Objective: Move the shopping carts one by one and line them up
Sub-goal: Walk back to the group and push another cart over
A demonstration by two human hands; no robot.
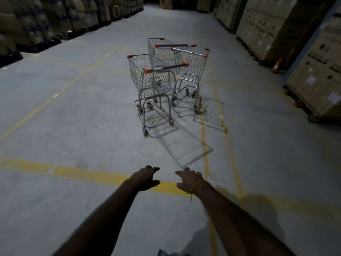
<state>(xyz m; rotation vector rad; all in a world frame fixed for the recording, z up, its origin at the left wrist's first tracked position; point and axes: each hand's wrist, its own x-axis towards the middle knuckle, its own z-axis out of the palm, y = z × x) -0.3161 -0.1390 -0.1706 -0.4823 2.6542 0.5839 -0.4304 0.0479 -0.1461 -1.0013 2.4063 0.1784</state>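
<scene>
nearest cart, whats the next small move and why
Probably step forward and take the nearest cart's handle with both hands. The left hand and right hand are open, empty and short of it, and the three carts stand bunched at angles, not in a row.

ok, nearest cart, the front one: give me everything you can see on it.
The nearest cart is a silver wire-mesh basket on a tubular metal frame with four small castors, upright on the concrete floor. Its handle bar has red end caps, and there is a red corner cap on the basket. The handle faces the camera, angled slightly right. It looks empty. It stands just in front of two other carts; contact unclear. Neither hand touches it.
</scene>
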